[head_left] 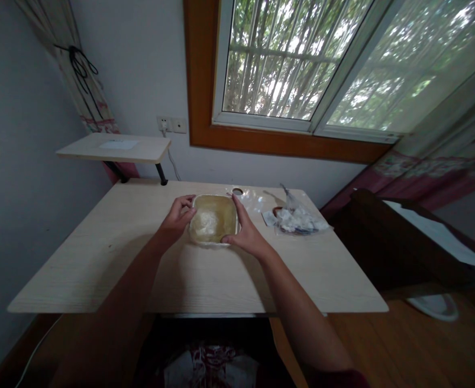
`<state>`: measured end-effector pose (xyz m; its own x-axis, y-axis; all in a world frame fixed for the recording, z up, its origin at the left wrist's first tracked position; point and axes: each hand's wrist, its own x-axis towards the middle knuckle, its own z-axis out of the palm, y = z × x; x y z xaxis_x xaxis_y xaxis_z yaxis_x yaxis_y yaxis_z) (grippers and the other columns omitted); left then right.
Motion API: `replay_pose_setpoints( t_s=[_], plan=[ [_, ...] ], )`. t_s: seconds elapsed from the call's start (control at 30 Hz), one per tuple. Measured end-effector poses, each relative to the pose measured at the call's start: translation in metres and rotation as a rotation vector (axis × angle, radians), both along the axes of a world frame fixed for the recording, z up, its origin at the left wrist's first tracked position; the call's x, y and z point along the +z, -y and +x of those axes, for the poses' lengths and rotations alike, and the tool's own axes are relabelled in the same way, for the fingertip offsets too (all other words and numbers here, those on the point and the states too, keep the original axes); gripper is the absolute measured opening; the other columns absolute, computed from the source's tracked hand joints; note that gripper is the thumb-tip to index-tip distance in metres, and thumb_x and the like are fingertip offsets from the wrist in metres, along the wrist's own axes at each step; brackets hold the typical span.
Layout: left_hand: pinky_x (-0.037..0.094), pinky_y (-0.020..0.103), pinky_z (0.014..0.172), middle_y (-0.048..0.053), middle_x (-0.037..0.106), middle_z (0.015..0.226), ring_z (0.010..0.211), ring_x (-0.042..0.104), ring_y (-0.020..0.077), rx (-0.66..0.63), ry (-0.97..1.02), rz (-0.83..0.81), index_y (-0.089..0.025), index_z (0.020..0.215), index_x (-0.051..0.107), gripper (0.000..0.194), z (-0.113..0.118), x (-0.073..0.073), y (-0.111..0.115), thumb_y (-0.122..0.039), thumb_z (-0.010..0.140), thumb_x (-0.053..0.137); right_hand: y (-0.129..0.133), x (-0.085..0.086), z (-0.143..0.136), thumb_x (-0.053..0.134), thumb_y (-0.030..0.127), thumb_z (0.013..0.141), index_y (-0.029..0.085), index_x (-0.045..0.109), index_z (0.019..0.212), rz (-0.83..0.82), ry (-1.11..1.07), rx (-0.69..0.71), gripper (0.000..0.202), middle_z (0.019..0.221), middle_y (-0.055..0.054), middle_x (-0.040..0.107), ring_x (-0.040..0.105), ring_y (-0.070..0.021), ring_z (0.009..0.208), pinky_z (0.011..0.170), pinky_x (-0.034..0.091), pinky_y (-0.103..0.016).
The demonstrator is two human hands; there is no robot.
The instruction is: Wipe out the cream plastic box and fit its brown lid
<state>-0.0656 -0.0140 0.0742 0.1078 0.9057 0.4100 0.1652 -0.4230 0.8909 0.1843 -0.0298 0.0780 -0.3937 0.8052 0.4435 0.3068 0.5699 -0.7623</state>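
Between my two hands is a squarish, yellowish container [213,218] with a pale rim, its hollow side turned toward me. My left hand [177,216] grips its left edge, the thumb lying along the rim and the fingers partly hidden behind. On the opposite side, my right hand [248,231] holds the right edge, with its thumb over the lower right corner. Whether the container touches the table or is lifted slightly, I cannot tell. What the shiny inside is made of is also unclear.
A clear plastic bag [302,218] with whitish contents lies on the pale wooden table [229,285] at the right. A small raised shelf [148,151] bearing a white sheet [119,144] stands at the back left. Behind the container is a round cable hole [237,191].
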Motion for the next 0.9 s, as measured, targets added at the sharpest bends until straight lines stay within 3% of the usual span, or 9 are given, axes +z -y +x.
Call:
replay_pose_setpoints(
  t_s=[0.1, 0.23, 0.33, 0.43, 0.6, 0.7, 0.8, 0.9],
  plan=[
    [0.041, 0.042, 0.109, 0.019, 0.053, 0.136, 0.130, 0.050, 0.0237, -0.077, 0.113, -0.058, -0.019, 0.123, 0.041, 0.050, 0.006, -0.010, -0.002, -0.055, 0.090, 0.053, -0.001, -0.001, 0.000, 0.071, 0.077, 0.066, 0.025, 0.006, 0.159, -0.027, -0.005, -0.018, 0.125, 0.165, -0.015, 0.013, 0.015, -0.0318, 0.152, 0.123, 0.015, -0.052],
    [0.043, 0.047, 0.108, 0.025, 0.040, 0.149, 0.138, 0.045, 0.0320, -0.180, 0.177, -0.058, -0.020, 0.147, 0.020, 0.095, 0.006, -0.025, -0.007, -0.070, 0.078, 0.062, -0.003, -0.003, 0.001, 0.068, 0.082, 0.063, 0.026, 0.005, 0.159, -0.059, -0.013, -0.035, 0.129, 0.166, -0.014, 0.011, 0.014, -0.0323, 0.152, 0.122, 0.015, -0.052],
    [0.039, 0.053, 0.112, 0.025, 0.023, 0.159, 0.146, 0.031, 0.0389, -0.318, 0.137, -0.006, -0.025, 0.155, 0.006, 0.123, 0.001, -0.030, -0.005, -0.070, 0.064, 0.075, -0.004, -0.006, 0.002, 0.065, 0.086, 0.061, 0.025, 0.004, 0.160, -0.078, -0.043, -0.018, 0.131, 0.166, -0.014, 0.010, 0.013, -0.0314, 0.152, 0.123, 0.014, -0.051],
    [0.029, 0.055, 0.118, 0.020, 0.010, 0.164, 0.150, 0.018, 0.0423, -0.414, 0.053, 0.052, -0.029, 0.157, 0.001, 0.137, -0.003, -0.029, 0.002, -0.061, 0.054, 0.086, -0.004, -0.008, 0.001, 0.062, 0.087, 0.062, 0.024, 0.004, 0.160, -0.104, -0.063, -0.017, 0.130, 0.166, -0.014, 0.009, 0.012, -0.0315, 0.152, 0.122, 0.015, -0.050],
    [0.031, 0.059, 0.117, 0.017, 0.012, 0.164, 0.148, 0.023, 0.0412, -0.368, -0.100, 0.064, -0.034, 0.157, 0.000, 0.136, -0.004, -0.024, 0.012, -0.042, 0.056, 0.091, -0.001, -0.010, -0.001, 0.058, 0.077, 0.079, 0.024, 0.004, 0.159, -0.106, -0.095, -0.007, 0.110, 0.166, -0.013, 0.011, 0.012, -0.0287, 0.153, 0.122, 0.016, -0.048],
    [0.026, 0.062, 0.118, 0.019, 0.015, 0.161, 0.148, 0.022, 0.0412, -0.273, -0.224, 0.135, -0.030, 0.156, 0.010, 0.129, -0.003, -0.025, 0.011, -0.040, 0.056, 0.091, 0.001, -0.010, -0.002, 0.056, 0.070, 0.085, 0.024, 0.006, 0.159, -0.101, -0.099, -0.026, 0.101, 0.166, -0.012, 0.014, 0.014, -0.0274, 0.153, 0.123, 0.016, -0.047],
    [0.028, 0.060, 0.118, 0.021, 0.025, 0.154, 0.146, 0.027, 0.0400, -0.207, -0.355, 0.281, -0.025, 0.145, 0.032, 0.105, -0.004, -0.025, 0.008, -0.037, 0.058, 0.090, 0.002, -0.009, -0.004, 0.054, 0.063, 0.090, 0.025, 0.009, 0.159, -0.114, -0.105, -0.036, 0.091, 0.165, -0.010, 0.019, 0.018, -0.0257, 0.152, 0.123, 0.018, -0.045],
    [0.036, 0.055, 0.115, 0.021, 0.032, 0.148, 0.143, 0.034, 0.0370, -0.203, -0.426, 0.382, -0.023, 0.131, 0.042, 0.082, -0.005, -0.021, 0.006, -0.035, 0.063, 0.087, 0.003, -0.008, -0.006, 0.054, 0.059, 0.092, 0.026, 0.012, 0.159, -0.137, -0.114, -0.030, 0.086, 0.164, -0.008, 0.022, 0.022, -0.0244, 0.151, 0.123, 0.019, -0.043]
  ],
)
